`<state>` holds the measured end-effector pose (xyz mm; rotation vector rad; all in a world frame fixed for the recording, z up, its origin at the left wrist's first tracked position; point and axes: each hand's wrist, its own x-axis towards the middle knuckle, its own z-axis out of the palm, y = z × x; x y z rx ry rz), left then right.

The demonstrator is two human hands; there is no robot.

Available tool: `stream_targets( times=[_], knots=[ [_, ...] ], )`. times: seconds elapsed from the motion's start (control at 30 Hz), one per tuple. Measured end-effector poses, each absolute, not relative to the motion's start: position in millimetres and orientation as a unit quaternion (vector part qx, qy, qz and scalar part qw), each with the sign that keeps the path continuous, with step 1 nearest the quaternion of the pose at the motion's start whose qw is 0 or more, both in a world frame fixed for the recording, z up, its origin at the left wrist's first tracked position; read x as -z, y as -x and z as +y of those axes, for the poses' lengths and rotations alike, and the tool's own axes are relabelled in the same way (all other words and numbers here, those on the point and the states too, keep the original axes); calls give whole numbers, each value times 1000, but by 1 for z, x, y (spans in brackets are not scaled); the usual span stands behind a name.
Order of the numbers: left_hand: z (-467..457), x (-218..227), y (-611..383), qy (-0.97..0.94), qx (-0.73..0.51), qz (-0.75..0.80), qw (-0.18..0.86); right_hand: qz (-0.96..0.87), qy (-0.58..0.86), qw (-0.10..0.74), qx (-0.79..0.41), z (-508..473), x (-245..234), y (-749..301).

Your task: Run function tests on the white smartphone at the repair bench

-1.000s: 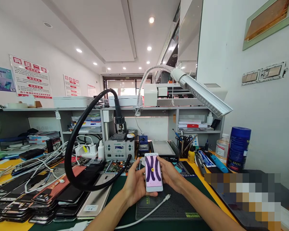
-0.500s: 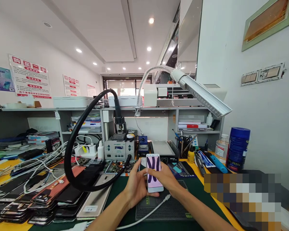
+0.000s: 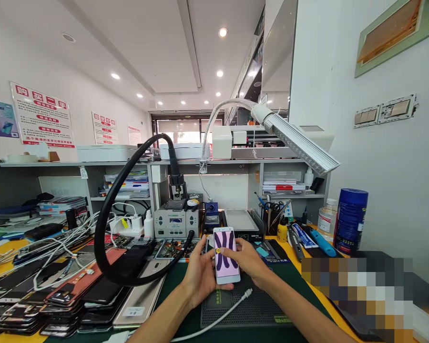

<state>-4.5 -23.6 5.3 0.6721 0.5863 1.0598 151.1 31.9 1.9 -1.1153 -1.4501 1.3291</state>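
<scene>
A white smartphone [image 3: 227, 272] stands tilted up in the middle, its lit screen showing dark wavy bands on pink and a small yellow spot near the left edge. My left hand [image 3: 199, 271] cradles it from the left and below, with fingers behind it. From the right, my right hand [image 3: 253, 261] grips the phone's edge, its thumb lying over the screen. Below the phone, a white cable [image 3: 232, 308] rests on the dark mat [image 3: 260, 314], its plug end apart from the phone.
Stacked phones and parts [image 3: 62, 297] crowd the left side, under a thick black hose [image 3: 100, 228]. Behind my hands stand a grey rework station [image 3: 175, 223] and a flat heating plate [image 3: 241, 220]. A blue canister [image 3: 351, 221], a bottle [image 3: 327, 220] and tools line the right.
My right thumb has shifted on the screen, and the yellow spot now shows beside it. The phone and both hands have moved slightly left in view.
</scene>
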Motion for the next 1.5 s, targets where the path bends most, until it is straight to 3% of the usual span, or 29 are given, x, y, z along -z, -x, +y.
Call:
stream_targets(
  times=[0.77, 1.3, 1.5],
  knots=[
    [-22, -9, 15, -293, -526, 285, 746, -568, 495, 428, -499, 40, -20, -169],
    [-28, -3, 2, -363, -497, 278, 738, -590, 486, 513, -391, 29, -1, -140],
    [-28, -3, 2, -375, -499, 280, 729, -604, 502, 484, -386, 28, -5, -144]
  ],
)
